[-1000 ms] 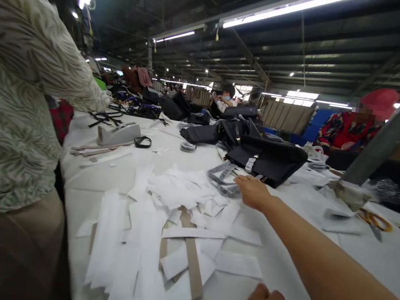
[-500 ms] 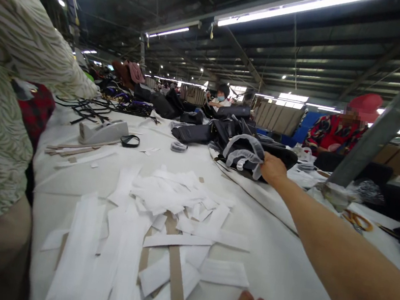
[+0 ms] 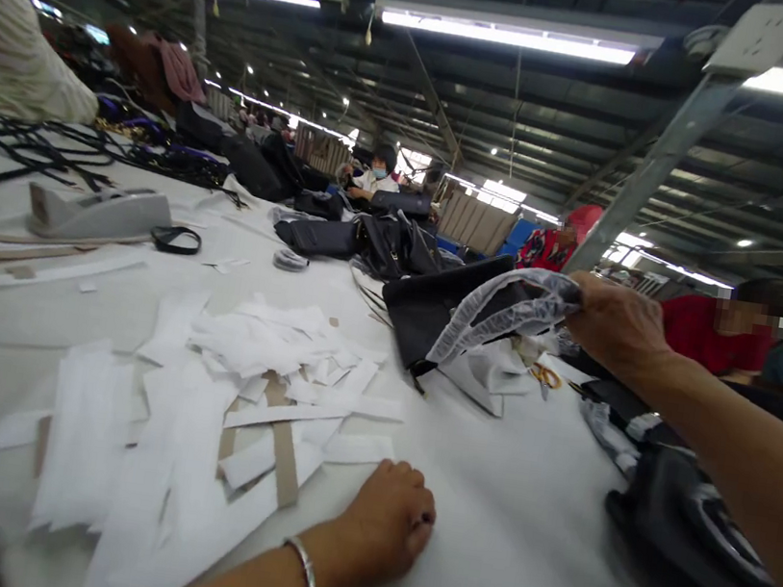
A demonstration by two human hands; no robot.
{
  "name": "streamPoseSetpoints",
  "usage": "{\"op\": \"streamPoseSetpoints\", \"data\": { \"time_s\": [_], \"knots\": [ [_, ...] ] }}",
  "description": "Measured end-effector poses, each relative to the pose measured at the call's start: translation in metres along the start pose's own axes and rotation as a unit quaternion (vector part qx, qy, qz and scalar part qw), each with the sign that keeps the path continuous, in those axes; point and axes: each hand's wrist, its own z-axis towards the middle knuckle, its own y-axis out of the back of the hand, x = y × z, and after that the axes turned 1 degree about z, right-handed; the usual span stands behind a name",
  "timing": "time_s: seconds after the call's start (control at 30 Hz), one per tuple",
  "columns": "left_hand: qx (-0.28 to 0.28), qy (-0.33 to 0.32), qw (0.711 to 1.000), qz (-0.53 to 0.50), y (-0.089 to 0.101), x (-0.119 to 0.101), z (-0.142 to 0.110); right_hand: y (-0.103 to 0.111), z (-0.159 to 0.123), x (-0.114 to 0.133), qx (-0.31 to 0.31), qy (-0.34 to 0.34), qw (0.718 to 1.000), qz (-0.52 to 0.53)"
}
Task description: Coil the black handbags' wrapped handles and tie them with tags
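My right hand (image 3: 617,320) is closed around the plastic-wrapped handles (image 3: 492,303) of a black handbag (image 3: 418,312). The bag hangs tilted from these handles at the right of the table, its lower corner close to the white surface. In the lower middle, my left hand (image 3: 385,516) rests on the table with curled fingers and a silver bangle at the wrist. Whatever lies inside that fist, if anything, is hidden. Left of it spreads a loose heap of white paper strips (image 3: 182,439), with a brown card strip (image 3: 282,453) among them.
More black bags (image 3: 399,241) are piled farther back. A grey tape dispenser (image 3: 101,214) and a black loop (image 3: 176,239) lie at left, near black straps (image 3: 48,148). Dark wrapped bags (image 3: 686,529) occupy the right side. Scissors (image 3: 546,377) lie behind my right hand. Co-workers sit beyond.
My right hand has pulled the black handbag off the pile, toward me and to the right. My left hand has come farther into view. The camera has turned right.
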Motion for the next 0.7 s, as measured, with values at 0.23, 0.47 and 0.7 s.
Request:
{"op": "streamPoseSetpoints", "data": {
  "time_s": [0.23, 0.47, 0.7],
  "knots": [
    [-0.285, 0.104, 0.947, -0.107, 0.023, 0.001, 0.003, 0.060, -0.155, 0.007, 0.221, 0.030, 0.974, -0.031],
    [-0.322, 0.039, 0.935, -0.142, 0.050, -0.014, -0.014, 0.053, -0.321, 0.067, 0.410, 0.155, 0.896, 0.072],
    [0.050, -0.144, 0.988, -0.021, 0.057, -0.075, -0.079, 0.047, -0.365, 0.020, 0.385, -0.080, 0.904, 0.169]
  ]
}}
